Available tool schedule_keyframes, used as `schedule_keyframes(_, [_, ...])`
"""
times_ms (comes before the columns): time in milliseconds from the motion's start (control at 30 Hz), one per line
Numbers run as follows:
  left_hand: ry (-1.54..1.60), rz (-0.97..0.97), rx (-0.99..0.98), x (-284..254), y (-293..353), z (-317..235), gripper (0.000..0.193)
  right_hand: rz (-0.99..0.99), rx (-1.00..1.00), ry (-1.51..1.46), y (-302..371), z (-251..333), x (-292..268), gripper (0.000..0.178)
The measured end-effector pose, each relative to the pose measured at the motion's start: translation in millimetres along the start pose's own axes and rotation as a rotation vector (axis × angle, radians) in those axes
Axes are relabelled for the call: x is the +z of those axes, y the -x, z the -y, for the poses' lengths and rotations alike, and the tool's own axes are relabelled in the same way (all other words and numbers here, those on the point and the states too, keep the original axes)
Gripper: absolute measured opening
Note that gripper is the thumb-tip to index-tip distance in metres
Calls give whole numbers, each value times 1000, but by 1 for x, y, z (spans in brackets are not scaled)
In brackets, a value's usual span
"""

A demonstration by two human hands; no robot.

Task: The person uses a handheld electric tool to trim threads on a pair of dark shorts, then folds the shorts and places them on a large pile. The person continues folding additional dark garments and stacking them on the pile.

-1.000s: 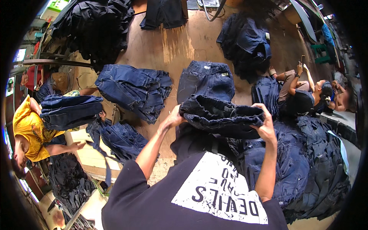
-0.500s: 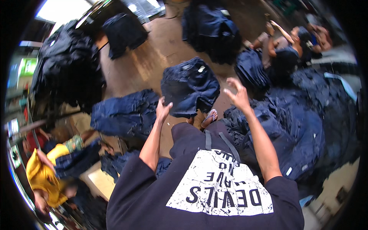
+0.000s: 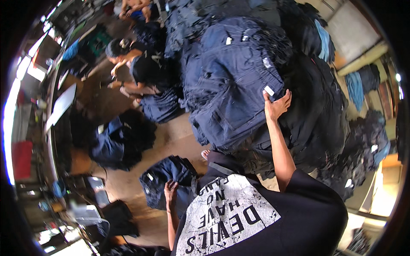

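My right hand (image 3: 277,105) grips the waistband corner of dark blue denim shorts (image 3: 228,79), beside a white label. These shorts lie on top of a tall pile of dark denim garments (image 3: 273,40) at my right front. My left hand (image 3: 171,193) hangs low with its fingers loosely bent and apart, holding nothing. In the picture it overlaps a small stack of dark denim shorts (image 3: 158,174) on the floor; whether it touches them I cannot tell.
Further left stands another stack of dark garments (image 3: 121,138) on the brown floor (image 3: 128,181). A person (image 3: 143,68) sits low beside a folded denim bundle (image 3: 160,104). Black garments (image 3: 316,115) form a large heap to my right. Another person (image 3: 136,9) sits farther back.
I have turned to the right, so the large pile now lies in front. My right hand has gone from open in the air to the shorts' waistband. My left hand has dropped lower at my side.
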State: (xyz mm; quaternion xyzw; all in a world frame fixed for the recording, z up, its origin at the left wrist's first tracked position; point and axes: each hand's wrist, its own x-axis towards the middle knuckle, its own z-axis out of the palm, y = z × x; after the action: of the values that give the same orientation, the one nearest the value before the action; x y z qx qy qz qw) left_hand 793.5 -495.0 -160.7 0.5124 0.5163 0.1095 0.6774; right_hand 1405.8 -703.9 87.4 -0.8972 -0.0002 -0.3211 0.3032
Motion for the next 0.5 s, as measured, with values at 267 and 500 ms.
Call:
schedule_keyframes(267, [-235,169,349,91,-111,-244,55,-19,-257,-30,-15,17,1,43])
schedule_keyframes(500, [-492,432,697,305,-88,-404,55,21,-376,-226,-22,65,-41,38])
